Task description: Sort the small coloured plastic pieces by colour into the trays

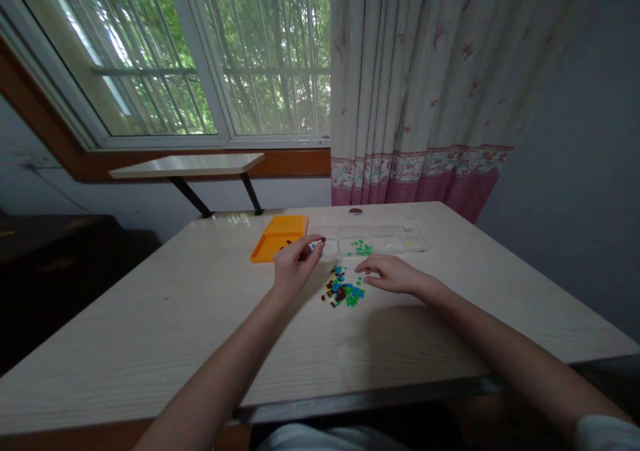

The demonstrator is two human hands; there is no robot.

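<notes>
My left hand (294, 264) is raised at the right side of an orange box (260, 253), with thumb and forefinger closed on a small dark brown piece (323, 239). A few dark pieces lie in the box, partly hidden by that hand. My right hand (393, 273) hovers at the right edge of a mixed pile of small pieces (345, 292), brown, green, blue and some yellow. Its fingers are bent with a gap between thumb and forefinger, and no piece shows in them. Behind the pile lies a clear divided tray (353, 231); green pieces (361, 247) fill part of one front compartment.
Blue bits and a few yellow bits (410, 243) are in other front compartments of the tray. A small raised shelf (187, 165) stands at the table's back left. A round dark spot (355, 211) marks the back edge of the pale table (200, 331), below the curtain.
</notes>
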